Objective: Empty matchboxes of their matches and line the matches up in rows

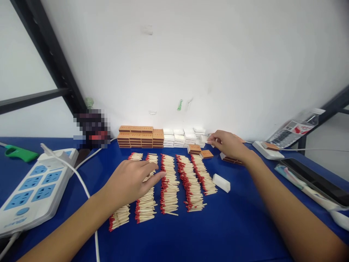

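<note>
Several long rows of red-headed matches [169, 189] lie on the blue table. My left hand [133, 180] hovers over the left rows, fingers apart, holding nothing. At the back, my right hand [225, 142] pinches a white tray [204, 139] at the right end of the stacked white trays [179, 140]. Orange matchboxes [135, 138] are stacked to the left of these trays. Two loose orange boxes [206, 154] sit in front of the white stack. More boxes [231, 159] lie partly hidden beneath my right hand. One white tray [221, 182] rests alone right of the matches.
A power strip [38, 185] with a white cable and a green-handled tool [23, 153] are on the left. To the right are a phone [317, 180], a white adapter [268, 151] and a plastic bottle [297, 127]. A wall [191, 65] stands behind.
</note>
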`<state>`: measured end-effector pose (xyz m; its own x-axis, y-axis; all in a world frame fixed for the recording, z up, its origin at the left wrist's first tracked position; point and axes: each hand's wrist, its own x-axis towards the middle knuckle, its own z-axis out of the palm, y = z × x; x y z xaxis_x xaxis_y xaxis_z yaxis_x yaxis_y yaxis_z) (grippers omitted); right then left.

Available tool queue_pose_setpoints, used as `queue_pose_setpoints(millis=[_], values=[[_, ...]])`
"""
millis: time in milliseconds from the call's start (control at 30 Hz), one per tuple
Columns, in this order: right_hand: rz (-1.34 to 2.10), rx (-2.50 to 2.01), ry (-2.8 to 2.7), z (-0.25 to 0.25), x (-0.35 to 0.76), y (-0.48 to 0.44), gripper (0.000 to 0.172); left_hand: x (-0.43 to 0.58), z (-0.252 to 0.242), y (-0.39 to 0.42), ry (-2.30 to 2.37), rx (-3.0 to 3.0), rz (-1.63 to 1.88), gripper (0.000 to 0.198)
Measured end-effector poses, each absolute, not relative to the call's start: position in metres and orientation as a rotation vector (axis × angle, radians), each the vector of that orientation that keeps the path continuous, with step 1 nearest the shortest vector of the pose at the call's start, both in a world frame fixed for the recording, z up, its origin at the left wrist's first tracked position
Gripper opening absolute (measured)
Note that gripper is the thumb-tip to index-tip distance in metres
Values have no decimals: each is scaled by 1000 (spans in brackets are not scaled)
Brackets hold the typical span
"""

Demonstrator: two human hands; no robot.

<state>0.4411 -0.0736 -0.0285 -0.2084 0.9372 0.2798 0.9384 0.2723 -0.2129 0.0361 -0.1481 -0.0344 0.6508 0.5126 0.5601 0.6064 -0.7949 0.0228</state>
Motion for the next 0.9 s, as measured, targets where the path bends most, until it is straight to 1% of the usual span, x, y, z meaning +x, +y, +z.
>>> queue_pose_setpoints(millis=[233,433,567,700,767,900], values=[[-64,-1598,-2204,-51,437,-59,24,36,-35,-148,-941,-2707,-832,42],[-79,-1571,-2240,-57,431,-56,26,35,-35,-148,-944,-2713,-825,43],[-90,-1587,-2234,-56,427,-57,28,35,-34,-149,-953,-2720,-812,43],[-66,-1637,-2210,-39,429,-68,30,36,-34,-149,-943,-2718,-820,42],[44,-1722,-2251,-24,432,-81,31,36,-34,-148,-933,-2718,-825,42],[601,-1905,-2402,1,433,-114,37,36,-36,-148,-938,-2713,-826,43]])
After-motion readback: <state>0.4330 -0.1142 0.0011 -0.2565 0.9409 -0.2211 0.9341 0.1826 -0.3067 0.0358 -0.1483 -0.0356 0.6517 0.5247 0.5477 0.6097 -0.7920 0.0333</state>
